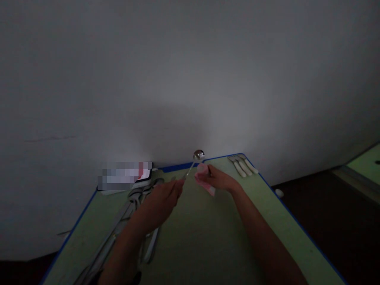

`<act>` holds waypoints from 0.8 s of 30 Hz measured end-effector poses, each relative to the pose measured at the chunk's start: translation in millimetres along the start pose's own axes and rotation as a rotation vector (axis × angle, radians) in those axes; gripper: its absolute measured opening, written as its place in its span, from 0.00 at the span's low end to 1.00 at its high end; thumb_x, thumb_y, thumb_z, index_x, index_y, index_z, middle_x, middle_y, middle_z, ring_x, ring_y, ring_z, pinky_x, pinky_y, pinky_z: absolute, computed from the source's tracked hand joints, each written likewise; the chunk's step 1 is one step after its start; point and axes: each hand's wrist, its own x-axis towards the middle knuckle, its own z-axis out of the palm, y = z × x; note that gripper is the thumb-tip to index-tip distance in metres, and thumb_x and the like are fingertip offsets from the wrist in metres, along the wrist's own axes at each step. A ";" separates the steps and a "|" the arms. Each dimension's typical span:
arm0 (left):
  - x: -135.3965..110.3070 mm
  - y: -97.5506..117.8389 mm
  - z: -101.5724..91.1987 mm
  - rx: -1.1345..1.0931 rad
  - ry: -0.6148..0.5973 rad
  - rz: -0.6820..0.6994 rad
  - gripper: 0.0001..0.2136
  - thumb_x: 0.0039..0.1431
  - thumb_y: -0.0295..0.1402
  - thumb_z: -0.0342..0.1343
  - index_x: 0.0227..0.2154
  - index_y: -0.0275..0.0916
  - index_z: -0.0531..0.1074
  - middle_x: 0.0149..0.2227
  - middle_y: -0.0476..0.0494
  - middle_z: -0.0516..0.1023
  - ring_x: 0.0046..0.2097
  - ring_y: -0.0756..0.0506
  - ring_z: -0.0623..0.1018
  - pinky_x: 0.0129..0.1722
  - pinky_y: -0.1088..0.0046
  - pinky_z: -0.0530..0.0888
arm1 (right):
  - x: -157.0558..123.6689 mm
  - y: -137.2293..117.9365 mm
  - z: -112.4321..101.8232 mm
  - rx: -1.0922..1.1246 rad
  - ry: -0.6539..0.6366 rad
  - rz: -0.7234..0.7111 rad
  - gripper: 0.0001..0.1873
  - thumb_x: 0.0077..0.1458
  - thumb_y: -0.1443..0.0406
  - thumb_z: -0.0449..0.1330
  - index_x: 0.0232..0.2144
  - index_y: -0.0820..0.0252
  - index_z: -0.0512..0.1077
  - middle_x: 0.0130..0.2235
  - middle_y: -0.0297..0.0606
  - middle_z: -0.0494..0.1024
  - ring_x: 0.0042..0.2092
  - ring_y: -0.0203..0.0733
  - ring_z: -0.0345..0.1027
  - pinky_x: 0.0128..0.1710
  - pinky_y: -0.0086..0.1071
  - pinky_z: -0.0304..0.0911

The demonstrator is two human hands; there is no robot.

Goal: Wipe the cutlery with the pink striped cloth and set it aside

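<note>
My left hand [164, 200] is closed around the handle of a shiny metal spoon [198, 154], which tilts up and away with its round bowl at the far end. In my right hand [219, 179] a pink and white cloth [204, 175] is pinched, its loose end hanging down. The cloth is close to the spoon's bowl; I cannot tell whether they touch. Beneath and beside my left forearm lie several long metal spoons and other utensils [135, 194], partly hidden by the arm.
A green table [196, 245] with blue edging stands against a pale wall [190, 79]. Three white-handled forks [243, 168] lie at its far right corner. A flat pack or device, partly blurred out [124, 176], sits at the far left. Beyond the right edge is a small white object [279, 193].
</note>
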 end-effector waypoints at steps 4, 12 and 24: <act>7.8 2.6 14.9 -0.078 0.025 -0.032 0.18 0.64 0.38 0.32 0.25 0.39 0.63 0.23 0.49 0.69 0.26 0.48 0.69 0.28 0.71 0.62 | 0.2 -21.0 -4.0 0.049 0.145 -0.039 0.21 0.51 0.56 0.58 0.44 0.61 0.68 0.46 0.44 0.73 0.46 0.43 0.65 0.46 0.38 0.59; 17.6 16.0 41.8 -0.007 0.042 -0.140 0.18 0.65 0.40 0.32 0.32 0.39 0.65 0.29 0.44 0.74 0.30 0.45 0.74 0.31 0.71 0.64 | -1.5 -38.1 9.5 0.567 -0.024 0.084 0.18 0.51 0.52 0.56 0.33 0.63 0.70 0.26 0.35 0.73 0.22 0.30 0.62 0.21 0.25 0.54; 13.2 19.1 59.5 0.019 -0.078 -0.018 0.18 0.64 0.44 0.37 0.34 0.40 0.68 0.34 0.45 0.75 0.37 0.44 0.75 0.35 0.69 0.68 | -5.1 17.4 -57.9 -0.309 0.340 0.084 0.13 0.52 0.60 0.54 0.23 0.61 0.71 0.22 0.34 0.72 0.26 0.34 0.64 0.28 0.27 0.56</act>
